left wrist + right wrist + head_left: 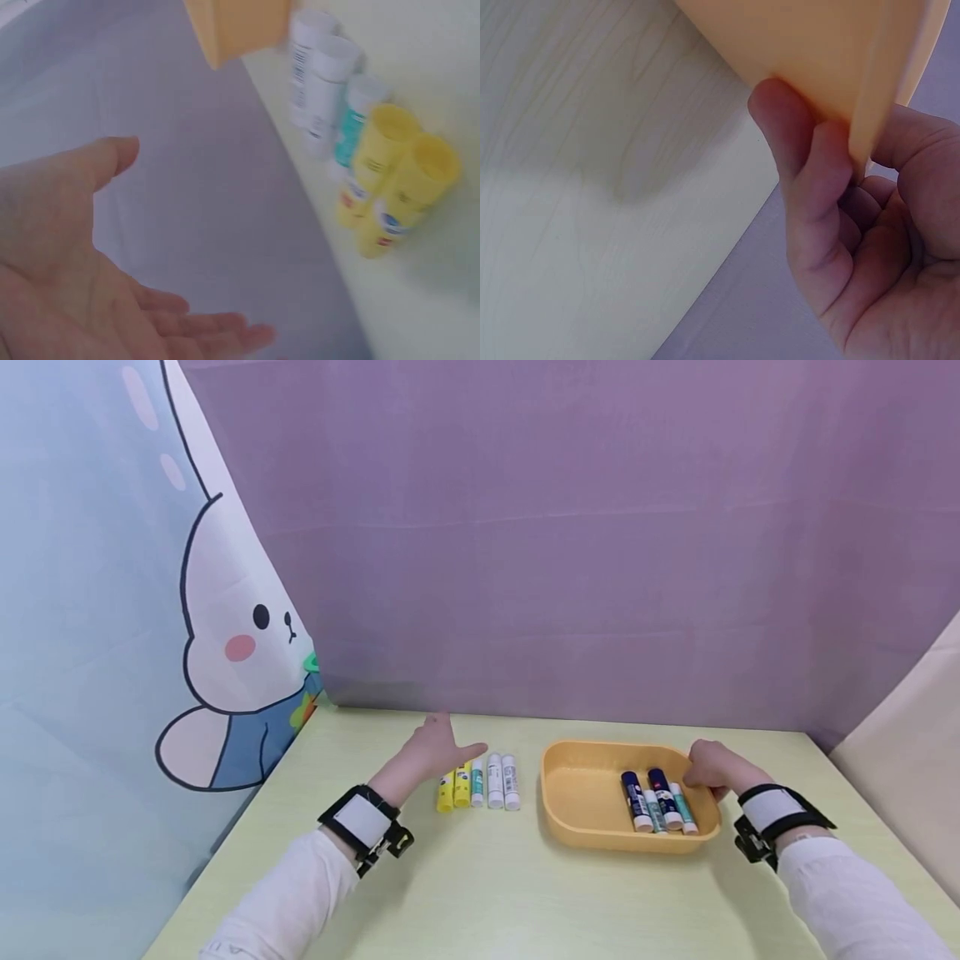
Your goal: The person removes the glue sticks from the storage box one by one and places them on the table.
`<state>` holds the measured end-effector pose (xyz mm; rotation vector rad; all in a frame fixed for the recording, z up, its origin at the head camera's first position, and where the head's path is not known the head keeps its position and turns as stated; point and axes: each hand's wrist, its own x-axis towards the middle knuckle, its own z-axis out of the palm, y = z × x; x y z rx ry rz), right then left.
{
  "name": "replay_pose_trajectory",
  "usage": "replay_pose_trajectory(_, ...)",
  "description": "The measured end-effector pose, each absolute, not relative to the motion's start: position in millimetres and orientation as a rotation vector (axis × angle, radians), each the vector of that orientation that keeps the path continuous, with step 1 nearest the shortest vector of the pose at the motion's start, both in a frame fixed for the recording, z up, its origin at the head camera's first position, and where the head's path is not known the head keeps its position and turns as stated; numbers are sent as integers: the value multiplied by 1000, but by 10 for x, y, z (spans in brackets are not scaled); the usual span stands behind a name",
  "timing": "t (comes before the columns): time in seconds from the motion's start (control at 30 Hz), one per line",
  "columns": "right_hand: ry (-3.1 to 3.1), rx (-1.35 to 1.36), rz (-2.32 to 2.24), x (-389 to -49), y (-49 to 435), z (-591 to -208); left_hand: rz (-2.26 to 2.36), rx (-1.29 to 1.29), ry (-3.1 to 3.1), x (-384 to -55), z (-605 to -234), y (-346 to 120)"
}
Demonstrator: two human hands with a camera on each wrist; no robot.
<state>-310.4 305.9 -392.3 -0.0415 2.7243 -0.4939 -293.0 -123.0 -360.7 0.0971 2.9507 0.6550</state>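
Observation:
My left hand [435, 747] is over the table, thumb stretched out and fingers extended, holding nothing. In the left wrist view its palm faces the camera, apart from a row of glue sticks. The row has two yellow glue sticks [462, 787], a teal-and-white one [477, 783] and two white ones [495, 782]. With my right hand [714, 767] I grip the right rim of an orange plastic tray [581, 838]; in the right wrist view the fingers press the outside wall while the thumb goes over the rim. Inside the tray's right half lie dark blue glue sticks [637, 802] and teal-and-white ones [683, 808].
The pale wood-grain table [480, 893] ends at a purple cloth backdrop [570, 543]. A blue curtain with a cartoon rabbit [247, 610] hangs on the left, and a pale cloth [915, 752] stands at the right. Both wrists wear strapped cameras.

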Motion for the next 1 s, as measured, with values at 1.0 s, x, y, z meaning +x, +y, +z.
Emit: replay_pose_trajectory(1.0,2738,-80,-513,-3098,3045,-3978,590,464,3083,-2665,-3130,-319)
